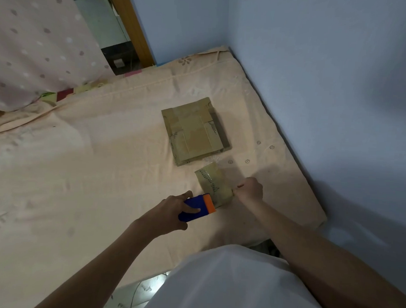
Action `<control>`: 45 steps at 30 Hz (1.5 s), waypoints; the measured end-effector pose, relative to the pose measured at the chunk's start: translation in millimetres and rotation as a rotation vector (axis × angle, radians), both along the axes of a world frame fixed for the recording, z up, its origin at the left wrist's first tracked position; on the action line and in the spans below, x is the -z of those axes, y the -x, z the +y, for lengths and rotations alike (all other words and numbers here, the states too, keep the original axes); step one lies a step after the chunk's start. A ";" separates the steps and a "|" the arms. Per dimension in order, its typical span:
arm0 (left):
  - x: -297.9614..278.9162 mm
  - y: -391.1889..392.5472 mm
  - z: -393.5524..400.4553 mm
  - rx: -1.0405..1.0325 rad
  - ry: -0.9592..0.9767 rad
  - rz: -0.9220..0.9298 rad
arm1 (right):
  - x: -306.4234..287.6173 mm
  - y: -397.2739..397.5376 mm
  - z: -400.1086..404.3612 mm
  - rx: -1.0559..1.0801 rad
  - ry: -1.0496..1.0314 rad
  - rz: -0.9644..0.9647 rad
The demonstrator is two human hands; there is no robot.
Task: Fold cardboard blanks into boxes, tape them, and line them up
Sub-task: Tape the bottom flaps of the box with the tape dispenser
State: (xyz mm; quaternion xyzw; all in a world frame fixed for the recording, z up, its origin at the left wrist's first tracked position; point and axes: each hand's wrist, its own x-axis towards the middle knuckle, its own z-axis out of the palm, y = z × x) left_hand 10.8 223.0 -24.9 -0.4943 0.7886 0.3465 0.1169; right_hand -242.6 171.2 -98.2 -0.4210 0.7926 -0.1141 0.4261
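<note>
L hand [172,210] grips tape dispenser [196,207], orange end twd box [213,185].

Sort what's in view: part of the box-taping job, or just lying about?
In the job:
- left hand gripping the blue tape dispenser
- right hand pinching the small box
- stack of flat cardboard blanks

Just there:
- bedsheet
- dotted curtain
- blue wall

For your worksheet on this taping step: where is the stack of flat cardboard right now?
In the head view, the cardboard stack lies on the bed, right of centre, just beyond the small box between both hands.
</note>
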 end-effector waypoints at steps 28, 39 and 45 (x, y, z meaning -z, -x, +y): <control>1.7 -31.2 5.5 0.001 0.026 0.133 | -9.6 -35.9 2.8 -0.197 0.047 0.082; 1.5 -42.4 19.7 -0.028 0.050 0.153 | -21.9 -34.7 -0.1 -0.186 -0.025 0.079; -3.2 -46.6 24.2 -0.042 0.074 0.190 | -25.6 -36.0 -1.8 -0.187 -0.046 0.073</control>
